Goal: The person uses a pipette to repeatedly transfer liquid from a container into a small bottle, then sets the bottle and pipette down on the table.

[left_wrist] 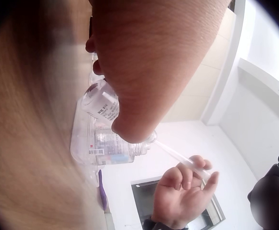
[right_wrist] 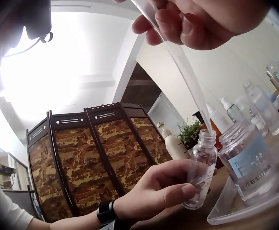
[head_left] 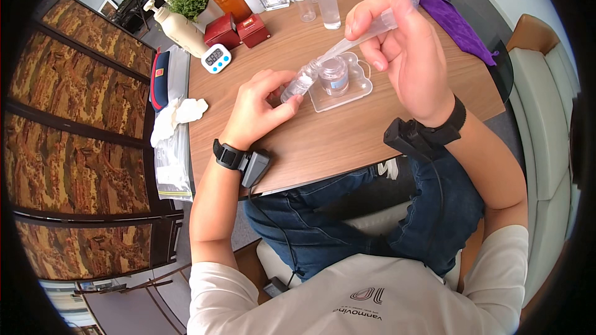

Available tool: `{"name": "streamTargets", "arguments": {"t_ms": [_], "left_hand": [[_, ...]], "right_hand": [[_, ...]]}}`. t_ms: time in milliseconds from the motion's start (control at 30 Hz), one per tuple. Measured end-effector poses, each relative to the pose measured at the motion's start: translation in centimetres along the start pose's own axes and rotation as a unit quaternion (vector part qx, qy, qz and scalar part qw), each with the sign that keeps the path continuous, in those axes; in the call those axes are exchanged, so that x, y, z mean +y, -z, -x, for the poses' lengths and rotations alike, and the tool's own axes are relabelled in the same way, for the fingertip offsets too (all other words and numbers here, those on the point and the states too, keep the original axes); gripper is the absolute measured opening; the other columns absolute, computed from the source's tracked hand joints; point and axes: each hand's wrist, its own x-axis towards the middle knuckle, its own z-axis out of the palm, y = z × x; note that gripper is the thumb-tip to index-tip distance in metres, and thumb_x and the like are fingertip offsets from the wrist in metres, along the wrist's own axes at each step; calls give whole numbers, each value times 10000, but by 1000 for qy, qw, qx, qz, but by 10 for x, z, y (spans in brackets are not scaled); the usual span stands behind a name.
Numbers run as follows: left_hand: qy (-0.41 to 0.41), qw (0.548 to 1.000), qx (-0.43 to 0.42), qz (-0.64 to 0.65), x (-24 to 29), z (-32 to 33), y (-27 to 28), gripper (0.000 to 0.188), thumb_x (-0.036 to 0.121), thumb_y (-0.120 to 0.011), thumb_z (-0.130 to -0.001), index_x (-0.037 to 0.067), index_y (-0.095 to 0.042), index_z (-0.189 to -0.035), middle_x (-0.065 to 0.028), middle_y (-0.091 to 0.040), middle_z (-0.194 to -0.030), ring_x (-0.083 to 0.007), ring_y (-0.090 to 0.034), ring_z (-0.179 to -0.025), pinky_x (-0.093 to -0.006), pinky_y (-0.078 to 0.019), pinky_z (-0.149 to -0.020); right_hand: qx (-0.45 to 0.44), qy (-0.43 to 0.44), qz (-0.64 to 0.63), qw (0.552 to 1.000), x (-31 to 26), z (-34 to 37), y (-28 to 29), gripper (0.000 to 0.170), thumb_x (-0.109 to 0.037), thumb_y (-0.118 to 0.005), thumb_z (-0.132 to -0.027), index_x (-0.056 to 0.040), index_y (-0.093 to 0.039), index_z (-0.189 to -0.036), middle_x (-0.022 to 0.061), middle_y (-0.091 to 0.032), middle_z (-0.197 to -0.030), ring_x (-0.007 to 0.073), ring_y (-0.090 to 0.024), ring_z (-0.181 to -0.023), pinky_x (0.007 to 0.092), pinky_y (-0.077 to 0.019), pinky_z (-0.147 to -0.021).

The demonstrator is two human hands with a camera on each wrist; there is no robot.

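Note:
A small clear bottle with an open neck is held between the thumb and fingers of my left hand, low over the table and tilted to the right. My right hand pinches the upper part of a translucent plastic dropper, raised above the bottle. In the right wrist view, the slanting dropper's tip is at the mouth of the bottle. Close beside it stands an open clear jar with a blue label, on a clear scalloped tray.
Two bottles of clear plastic or glass stand behind the tray, among several more. To the left are a white timer, red boxes, a pump bottle and crumpled tissue. A purple cloth lies at the right edge.

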Motion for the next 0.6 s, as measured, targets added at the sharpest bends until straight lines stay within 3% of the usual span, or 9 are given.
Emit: {"name": "streamTargets", "arguments": {"t_ms": [100,300,367,600], "left_hand": [[-2,1000,3,0,0,0,0,341,144,-787,-812,2,-713,-1113,-60,-573,-801,-163,-529,-701,-313,-466,-654],[-6,1000,3,-11,0,0,0,332,149,-783,-814,8,-712,-1106,-64,-586,-808,-167,-541,-710,-313,-474,-658],[-8,1000,0,-10,0,-1,0,328,149,-781,-815,10,-712,-1104,-65,-590,-810,-169,-544,-712,-313,-475,-658],[-12,1000,10,-10,-4,0,0,354,189,-785,-814,31,-726,-1125,-79,-631,-813,-188,-566,-685,-333,-481,-631]], "right_hand": [[-19,24,7,999,-2,-1,2,438,-353,-400,-1100,-19,-624,-929,39,-633,-907,53,-403,-608,218,-348,-564],[25,13,26,999,4,-3,6,395,-362,-464,-1096,-35,-622,-940,17,-612,-884,43,-430,-623,207,-369,-579],[-27,-100,74,992,20,1,1,391,-379,-493,-1092,-37,-631,-964,1,-612,-868,45,-465,-646,215,-401,-597],[-59,-152,84,983,34,3,-2,395,-388,-533,-1077,-20,-646,-987,-16,-584,-812,50,-492,-674,241,-435,-616]]}}
